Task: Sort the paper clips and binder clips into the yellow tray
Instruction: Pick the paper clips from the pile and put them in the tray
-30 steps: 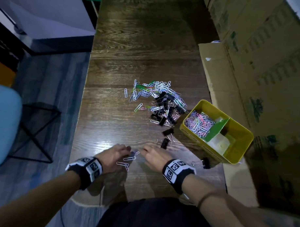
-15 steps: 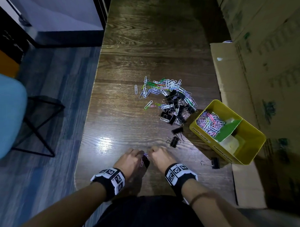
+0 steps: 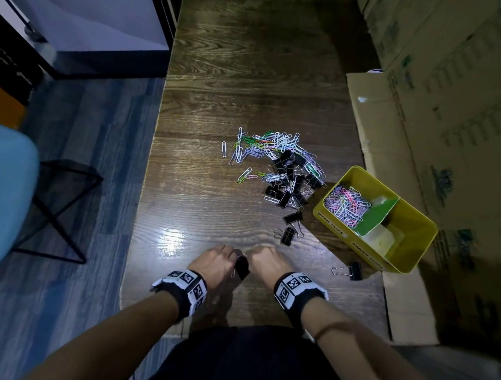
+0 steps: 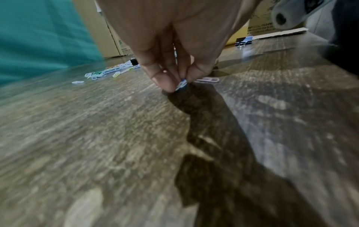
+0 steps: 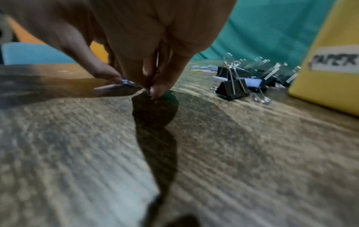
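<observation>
Both hands pinch paper clips at the near counter edge, low in the head frame.

Left hand (image 3: 217,264), fingertips (image 4: 165,80) drawn narrow around a pale clip (image 4: 181,84), lifts it off the wood; right hand (image 3: 265,263) is likewise pinched tight on a small clip (image 5: 127,81), probably gathering strays before a trip to the tray. Yellow tray (image 3: 412,252) sits right of centre, its upper compartment already holding paper clips (image 3: 344,206), a green divider (image 3: 380,215) beside them. Mixed pile (image 3: 284,165) lies mid-frame on the counter (image 3: 219,75). Loose binder clips (image 3: 289,235) lie between hands and tray; one more (image 3: 354,270) rests just beside the tray's near wall. Cardboard (image 3: 387,132) flanks the right edge.
</observation>
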### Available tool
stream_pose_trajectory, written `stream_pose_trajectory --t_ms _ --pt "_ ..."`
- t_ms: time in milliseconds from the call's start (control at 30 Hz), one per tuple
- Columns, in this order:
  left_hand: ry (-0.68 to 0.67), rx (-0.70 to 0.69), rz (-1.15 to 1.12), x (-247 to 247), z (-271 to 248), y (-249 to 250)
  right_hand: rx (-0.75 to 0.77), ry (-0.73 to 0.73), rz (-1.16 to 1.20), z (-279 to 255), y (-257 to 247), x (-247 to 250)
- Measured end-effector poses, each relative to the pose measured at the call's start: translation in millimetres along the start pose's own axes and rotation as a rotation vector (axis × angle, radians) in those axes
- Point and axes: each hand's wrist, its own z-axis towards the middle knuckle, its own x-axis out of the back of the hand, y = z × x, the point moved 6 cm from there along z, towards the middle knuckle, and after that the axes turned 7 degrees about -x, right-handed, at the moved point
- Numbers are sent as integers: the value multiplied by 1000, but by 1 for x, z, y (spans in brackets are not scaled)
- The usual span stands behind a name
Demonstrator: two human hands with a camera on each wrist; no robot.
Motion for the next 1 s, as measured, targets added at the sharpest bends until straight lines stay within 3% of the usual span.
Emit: stream_pose_trajectory --t_ms 233,333,400,533,700,767,867,933,1000 --pt "-94 148 -129 -3 4 -8 -228 90 618 -2 33 6" --pt "-20 203 -230 -6 7 -16 -242 94 824 0 41 7" --pt "99 284 -357 -2 5 -26 -258 38 935 3 43 5" --pt "199 519 -763 -5 0 -53 -294 -66 1306 4 39 4" --pt "423 852 -1594 -25 -13 -71 -271 -107 1480 3 29 12" --pt "426 879 -1831 -23 -16 -67 -293 -94 1430 3 29 13" --pt "358 863 -1866 -28 -17 -63 -223 -6 915 8 23 15" --pt "309 844 -1504 -34 -20 -68 -182 -10 454 10 9 9" --pt "211 698 -1058 -31 -18 -66 -174 -17 213 6 -3 9"
